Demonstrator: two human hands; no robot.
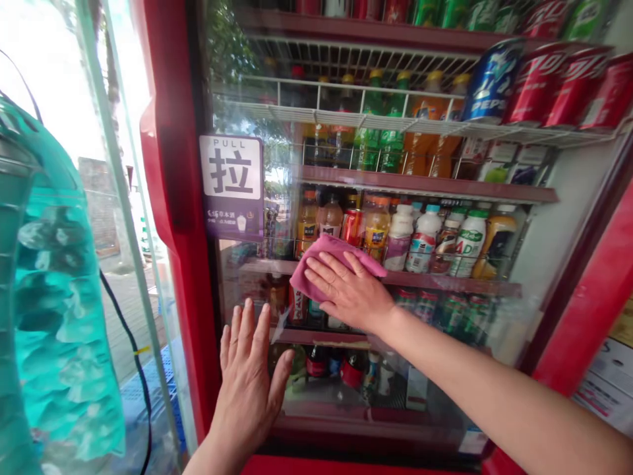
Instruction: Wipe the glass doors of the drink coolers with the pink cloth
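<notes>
**Right forearm (pixel 487 382) reaching toward a pink cloth (pixel 305 276) on a glass door (pixel 279 158)**

The right hand (pixel 351 290) is lying flat over the pink cloth, fingers slightly spread, not clamping. The cloth is probably light, soft and hard to damage; a flat palm over its middle should suit. Its longer visible stretch is running sideways, one corner pointing right, above the knuckles. Lower left of that hand, the left hand (pixel 252 369) is holding nothing, thumb apart; glass contact is unclear.

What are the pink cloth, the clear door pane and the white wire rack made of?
Pink cloth: matte fabric, perhaps microfibre; its edges fold softly.
Clear door pane: probably glass, smooth and glossy, reflecting greenery.
White wire rack: likely coated metal, from its thin, evenly white rods.
</notes>
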